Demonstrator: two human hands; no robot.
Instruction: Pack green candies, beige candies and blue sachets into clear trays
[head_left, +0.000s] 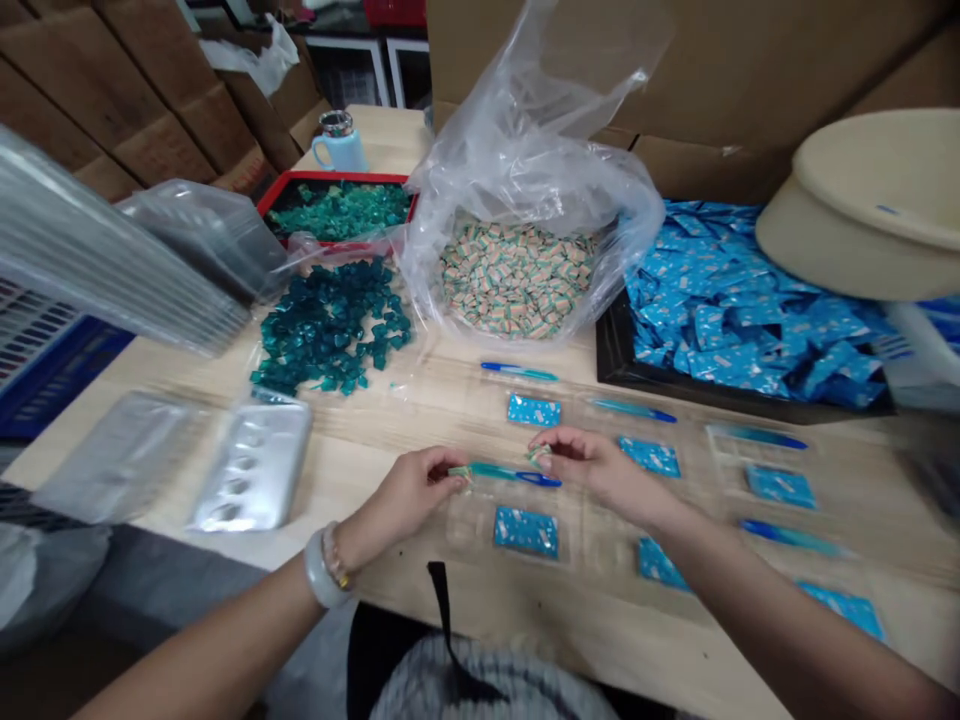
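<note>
Hands (397, 495) (600, 470) pinching striped packets (538, 456) beside teal pen (510, 474)

The left hand (401, 495) pinched a teal-and-blue plastic stick (510, 474) above a clear plastic tray (469, 525) on the wooden surface (637, 625), while the right hand (600, 470) held a small striped packet (538, 455).

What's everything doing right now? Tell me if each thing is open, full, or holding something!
Left hand, pinching a striped packet
Right hand, pinching another striped packet
Clear plastic bag, open, holding many striped packets
Red tray, holding green pieces
Black tray, heaped with blue sachets
Teal pieces, loose in a heap
Light-blue mug, upright
</note>
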